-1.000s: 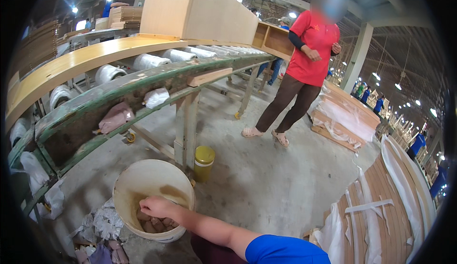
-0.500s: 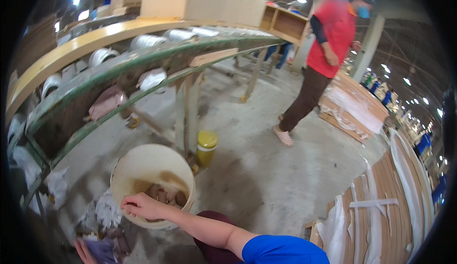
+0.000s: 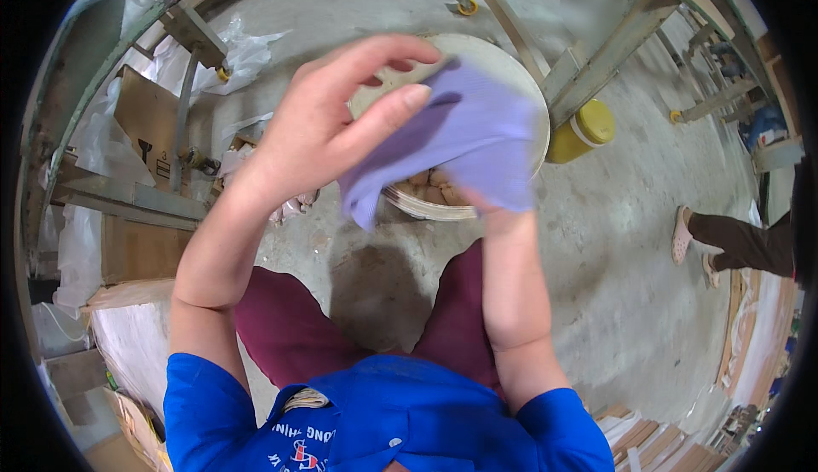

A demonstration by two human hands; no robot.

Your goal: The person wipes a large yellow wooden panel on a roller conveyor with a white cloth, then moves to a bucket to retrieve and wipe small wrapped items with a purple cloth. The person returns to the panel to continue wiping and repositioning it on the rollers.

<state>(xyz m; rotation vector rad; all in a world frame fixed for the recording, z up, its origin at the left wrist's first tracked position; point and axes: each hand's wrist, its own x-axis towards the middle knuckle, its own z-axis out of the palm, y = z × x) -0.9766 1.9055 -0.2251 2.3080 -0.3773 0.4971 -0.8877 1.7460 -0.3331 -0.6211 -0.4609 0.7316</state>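
A purple cloth (image 3: 481, 127), partly blurred, hangs spread over a pale round bucket (image 3: 494, 53). My right hand (image 3: 490, 203) reaches up under the cloth and bears it; its fingers are hidden by the fabric. To the left, my left hand (image 3: 328, 112) has its thumb and fingers apart at the cloth's upper left edge, with the thumb overlapping the fabric in view. Several brownish crumpled pieces (image 3: 430, 189) lie in the bottom of the bucket, partly covered by the cloth.
A yellow lidded container (image 3: 584, 129) stands right of the bucket, beside a metal frame leg (image 3: 609, 54). Cardboard (image 3: 145, 127) and clear plastic sheeting (image 3: 234, 59) lie at left. At right, a person's legs (image 3: 737, 238) show near stacked wooden boards (image 3: 758, 336).
My view has swung down and left onto the bucket. The purple cloth, earlier low at the left by my left hand, is now raised over the bucket on my right hand.
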